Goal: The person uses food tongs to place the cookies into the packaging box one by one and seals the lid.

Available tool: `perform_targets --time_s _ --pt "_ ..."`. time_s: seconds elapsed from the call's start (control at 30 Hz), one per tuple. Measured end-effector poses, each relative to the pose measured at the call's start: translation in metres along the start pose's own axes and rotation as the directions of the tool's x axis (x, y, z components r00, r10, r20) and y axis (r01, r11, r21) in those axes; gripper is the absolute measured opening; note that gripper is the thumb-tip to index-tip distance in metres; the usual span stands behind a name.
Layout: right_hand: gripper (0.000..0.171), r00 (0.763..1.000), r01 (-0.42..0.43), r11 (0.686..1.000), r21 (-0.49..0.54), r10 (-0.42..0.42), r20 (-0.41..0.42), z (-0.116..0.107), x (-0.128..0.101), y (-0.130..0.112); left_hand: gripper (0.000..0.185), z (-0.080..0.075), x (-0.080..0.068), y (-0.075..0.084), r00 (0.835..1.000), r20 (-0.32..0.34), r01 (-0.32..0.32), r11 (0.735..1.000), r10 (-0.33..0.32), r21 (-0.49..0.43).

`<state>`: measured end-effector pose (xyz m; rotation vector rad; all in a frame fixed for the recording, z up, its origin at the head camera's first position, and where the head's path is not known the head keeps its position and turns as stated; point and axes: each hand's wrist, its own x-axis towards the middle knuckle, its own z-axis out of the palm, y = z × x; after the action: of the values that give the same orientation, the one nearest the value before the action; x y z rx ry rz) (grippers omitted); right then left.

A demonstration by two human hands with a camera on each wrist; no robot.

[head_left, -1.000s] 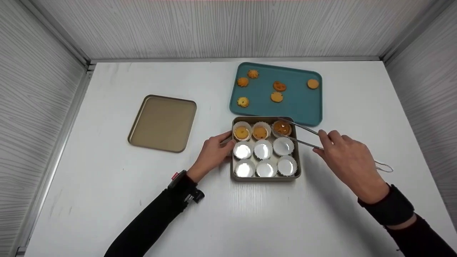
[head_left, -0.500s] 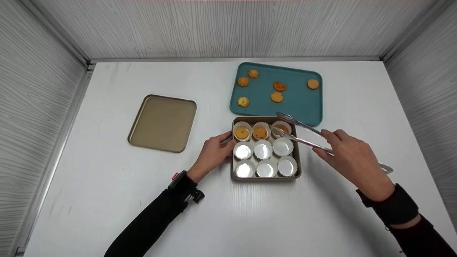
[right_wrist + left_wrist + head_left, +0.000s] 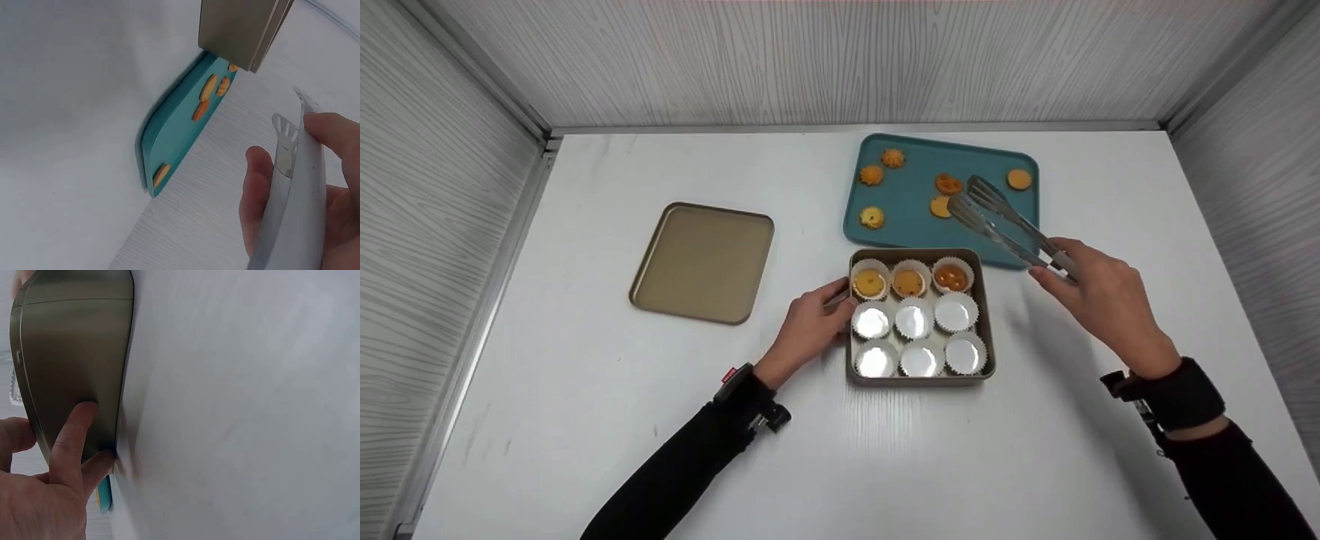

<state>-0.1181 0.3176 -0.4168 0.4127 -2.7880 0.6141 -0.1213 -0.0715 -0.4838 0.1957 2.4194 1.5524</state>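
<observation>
Has just lifted the tongs off the far right cup of the box and carried them out over the teal tray. Grips them in the right hand, fingers and thumb closed about the arms, with tips apart and nothing between. Covers the right edge of a round cookie with one tip in the head view, near the loose pretzel; cannot tell whether touching.

Leaves the boxed pretzel in plain sight inside its cup, in line with the yellow cookie and the chip cookie. Makes the far row look complete, against six bare cups in the two nearer rows: about a third of the filling done, by this judgement, with six cookies on the teal tray.

Keeps the left hand unmoved at the box's left wall, fingers laid against the outside, one at the rim, seemingly pressing rather than grasping. Shows the lid flat, well apart on the left.
</observation>
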Motion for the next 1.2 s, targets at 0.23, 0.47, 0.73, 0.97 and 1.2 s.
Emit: perform_targets --time_s 0.23,0.47,0.73,0.97,1.2 --pt "0.052 0.999 -0.001 0.999 -0.045 0.003 0.044 0.010 0.018 -0.003 0.056 0.000 0.000 -0.001 1.000 -0.002 -0.013 1.000 0.013 0.013" --pt "0.051 0.998 0.046 0.997 -0.065 -0.042 0.056 0.024 0.045 -0.016 0.055 0.001 -0.002 -0.001 1.000 0.014 -0.003 1.000 0.003 -0.010" --pt "0.036 0.985 0.120 0.985 -0.126 -0.102 0.143 0.034 0.075 -0.037 0.052 0.000 0.001 0.002 1.000 -0.008 -0.012 0.999 0.012 0.045" --pt "0.040 0.975 0.158 0.973 -0.167 -0.126 0.182 0.043 0.090 -0.050 0.053 0.001 0.005 0.003 1.000 -0.007 -0.014 0.998 0.014 0.056" --pt "0.041 0.965 0.186 0.962 -0.202 -0.140 0.221 0.048 0.101 -0.058 0.054 0.002 0.007 0.003 1.000 0.004 -0.020 0.999 0.020 0.027"
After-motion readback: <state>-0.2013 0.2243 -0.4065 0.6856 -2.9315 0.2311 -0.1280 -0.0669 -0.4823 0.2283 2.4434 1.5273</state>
